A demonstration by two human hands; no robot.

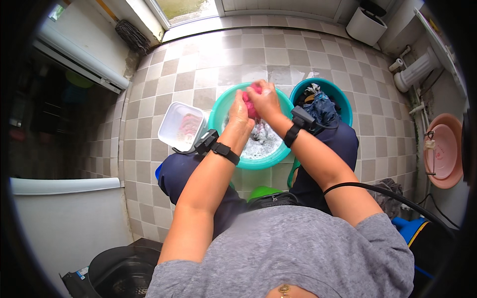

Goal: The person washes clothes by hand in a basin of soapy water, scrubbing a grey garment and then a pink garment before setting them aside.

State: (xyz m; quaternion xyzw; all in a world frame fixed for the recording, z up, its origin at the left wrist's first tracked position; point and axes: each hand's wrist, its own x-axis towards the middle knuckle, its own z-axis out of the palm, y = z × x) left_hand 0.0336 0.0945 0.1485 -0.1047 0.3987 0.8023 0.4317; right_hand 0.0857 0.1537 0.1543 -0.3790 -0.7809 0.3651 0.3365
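Both my hands grip one wet pink cloth (251, 108) over a turquoise plastic basin (257, 164). My left hand (239, 111) presses the cloth from the left side. On the right, my right hand (267, 100) closes over its upper part with bent fingers. Suds and dark water (262, 143) lie in the basin below, with some fabric partly showing among the foam. The lower end of the cloth hangs toward the foam; whether it touches is hidden by my wrists.
A darker teal basin (344, 106) with dark clothes (321, 108) stands at the right. Left is a white plastic tub (169, 128). A mop (132, 36) leans by the doorway, and a white bin (367, 28) stands far right. Pink basins (428, 156) hang along the right wall.
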